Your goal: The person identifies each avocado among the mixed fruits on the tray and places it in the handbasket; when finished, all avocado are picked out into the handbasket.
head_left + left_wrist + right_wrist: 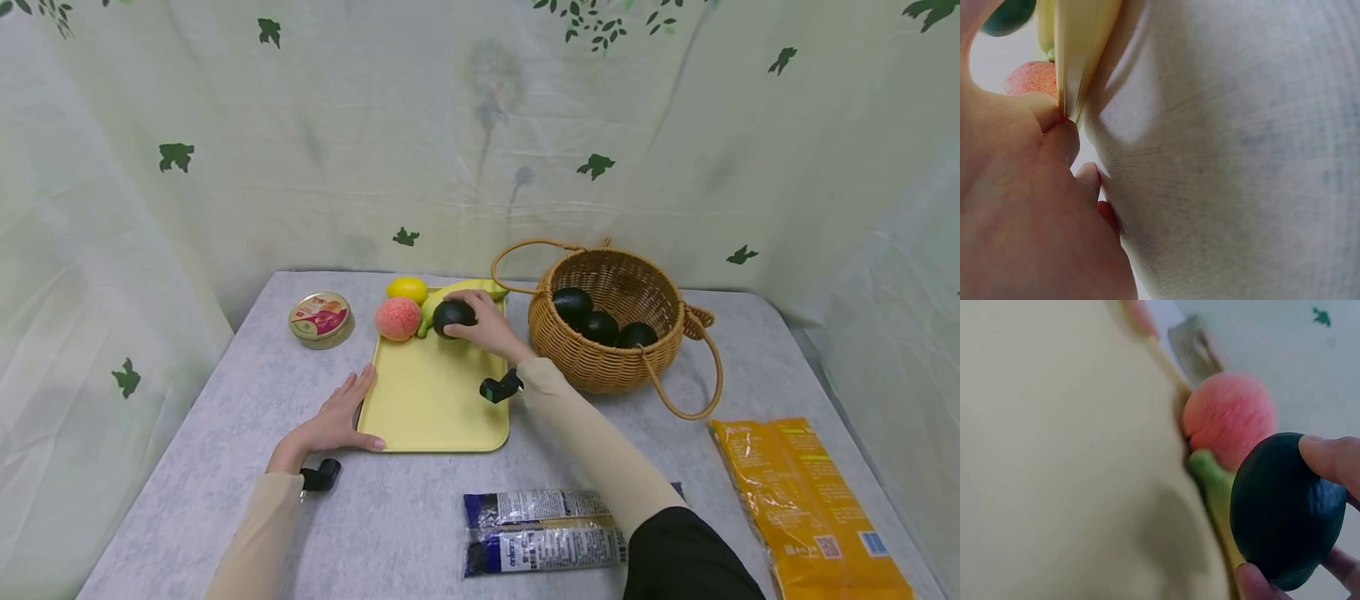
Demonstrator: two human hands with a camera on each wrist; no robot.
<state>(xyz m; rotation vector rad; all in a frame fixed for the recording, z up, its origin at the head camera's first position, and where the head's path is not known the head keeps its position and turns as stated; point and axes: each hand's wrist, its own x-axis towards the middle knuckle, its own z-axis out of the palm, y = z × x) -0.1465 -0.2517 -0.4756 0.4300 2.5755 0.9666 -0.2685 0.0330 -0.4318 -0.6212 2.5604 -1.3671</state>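
Observation:
My right hand (491, 327) holds a dark green avocado (1282, 515) between thumb and fingers, over the far part of a yellow tray (435, 408). Just behind the avocado lies a yellow banana (480, 287) with a green tip. A pink peach (397, 319) sits at the tray's far left corner, and a lemon (407, 289) is behind it. My left hand (333, 421) rests at the tray's near left corner, fingers extended along the left side and thumb at the near edge. In the left wrist view the fingertips touch the tray's rim (1075, 62).
A wicker basket (592, 367) with several dark avocados (601, 327) stands right of the tray, its handles hanging outward. A round tin (321, 319) is at the far left. A dark blue packet (555, 533) lies near the front, an orange bag (810, 508) at the right.

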